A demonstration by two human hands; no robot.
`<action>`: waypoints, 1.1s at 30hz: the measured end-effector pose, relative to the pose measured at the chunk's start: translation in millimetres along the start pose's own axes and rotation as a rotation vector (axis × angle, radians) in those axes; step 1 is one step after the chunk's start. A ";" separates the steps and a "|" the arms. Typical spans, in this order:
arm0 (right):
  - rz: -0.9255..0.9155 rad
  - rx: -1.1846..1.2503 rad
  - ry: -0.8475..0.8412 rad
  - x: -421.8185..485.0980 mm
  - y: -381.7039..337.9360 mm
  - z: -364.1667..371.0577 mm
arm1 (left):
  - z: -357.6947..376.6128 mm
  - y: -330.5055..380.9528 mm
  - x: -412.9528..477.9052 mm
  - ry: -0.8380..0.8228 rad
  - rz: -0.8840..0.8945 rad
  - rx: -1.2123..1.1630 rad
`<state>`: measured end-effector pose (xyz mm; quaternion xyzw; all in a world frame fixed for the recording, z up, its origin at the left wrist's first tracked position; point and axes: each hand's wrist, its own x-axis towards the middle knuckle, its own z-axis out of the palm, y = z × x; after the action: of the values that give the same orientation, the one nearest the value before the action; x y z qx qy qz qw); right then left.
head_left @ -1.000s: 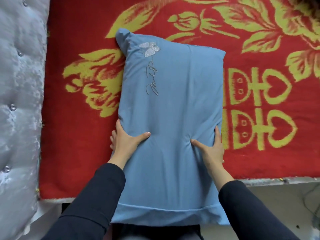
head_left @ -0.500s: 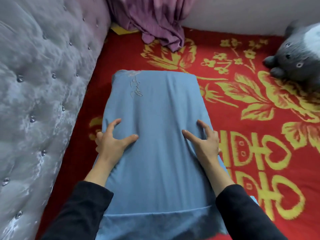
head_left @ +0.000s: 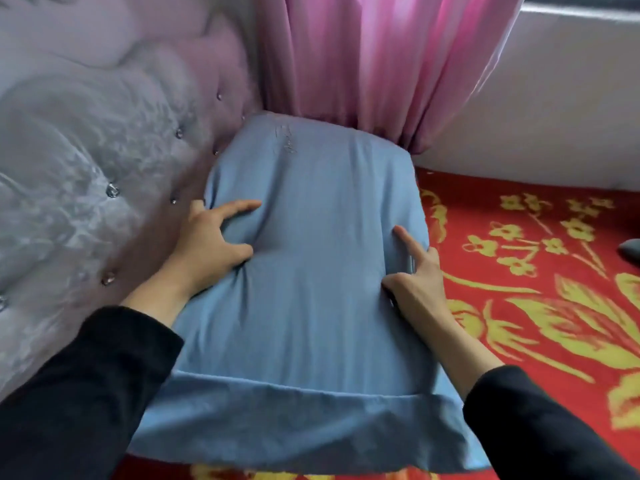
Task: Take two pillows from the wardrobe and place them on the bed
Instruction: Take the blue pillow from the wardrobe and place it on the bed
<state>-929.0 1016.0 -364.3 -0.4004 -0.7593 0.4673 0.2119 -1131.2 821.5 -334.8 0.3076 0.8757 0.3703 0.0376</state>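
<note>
Your left hand (head_left: 211, 244) and right hand (head_left: 414, 271) each grip a long side of the blue pillow (head_left: 311, 271), fingers dug into the fabric. It lies on the bed's red blanket (head_left: 519, 271), far end at the tufted headboard (head_left: 86, 168) and pink curtain (head_left: 363, 64). Seat it square against the headboard (hem flat), then let go; the second pillow isn't in view.

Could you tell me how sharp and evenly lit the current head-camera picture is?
Head view: motion blur softens the blue pillow embroidery and the headboard; wide-angle bending curves the edges; backlight glows through the pink curtain; both hands stay fairly clear.
</note>
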 end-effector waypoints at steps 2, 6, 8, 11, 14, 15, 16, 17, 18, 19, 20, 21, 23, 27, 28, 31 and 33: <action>-0.074 -0.052 0.002 39.2 4.8 15.1 | 4.9 -22.2 47.2 0.038 0.038 0.138; -0.112 -0.402 -0.188 77.6 57.2 75.2 | 72.6 -98.2 58.7 -0.198 -0.165 0.312; -0.107 -0.508 -0.382 58.3 98.7 118.0 | 123.6 -136.0 14.7 -0.379 -0.308 0.268; -0.234 -0.721 -0.467 33.7 156.1 154.1 | 174.2 -176.7 -27.5 -0.392 -0.304 0.366; -0.316 -0.766 -0.464 46.8 180.5 158.6 | 191.2 -197.8 -18.5 -0.356 -0.218 0.449; -0.327 -0.761 -0.474 50.6 182.5 159.9 | 193.3 -201.8 -15.3 -0.361 -0.210 0.457; -0.328 -0.758 -0.482 51.6 182.9 161.2 | 194.7 -204.5 -13.9 -0.370 -0.203 0.471; -0.324 -0.764 -0.493 49.8 182.3 161.8 | 195.2 -204.8 -14.0 -0.383 -0.200 0.490; -0.314 -0.781 -0.508 46.6 181.1 160.4 | 193.9 -202.2 -14.8 -0.398 -0.206 0.511; -0.297 -0.803 -0.526 42.9 179.1 156.2 | 190.4 -196.2 -16.1 -0.417 -0.218 0.530; -0.279 -0.829 -0.551 39.1 175.4 150.2 | 185.6 -188.7 -17.7 -0.441 -0.234 0.549; -0.265 -0.856 -0.579 34.5 170.5 143.1 | 179.0 -180.4 -20.5 -0.471 -0.250 0.563; -0.246 -0.899 -0.626 19.3 159.0 126.3 | 164.9 -163.0 -32.7 -0.547 -0.285 0.539; -0.225 -0.834 -0.598 -30.8 137.6 93.0 | 145.9 -130.1 -94.5 -0.521 -0.314 0.407; -0.220 -0.824 -0.585 -45.1 133.8 84.8 | 141.9 -121.0 -112.5 -0.493 -0.323 0.371; -0.213 -0.840 -0.593 -89.5 122.0 61.0 | 126.7 -90.4 -160.6 -0.405 -0.325 0.273; -0.216 -0.848 -0.609 -120.6 111.8 48.8 | 113.4 -68.9 -189.2 -0.376 -0.322 0.259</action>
<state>-846.1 919.6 -479.3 -0.2167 -0.9454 0.1901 -0.1518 -980.2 748.3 -493.7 0.2301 0.9309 0.1809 0.2183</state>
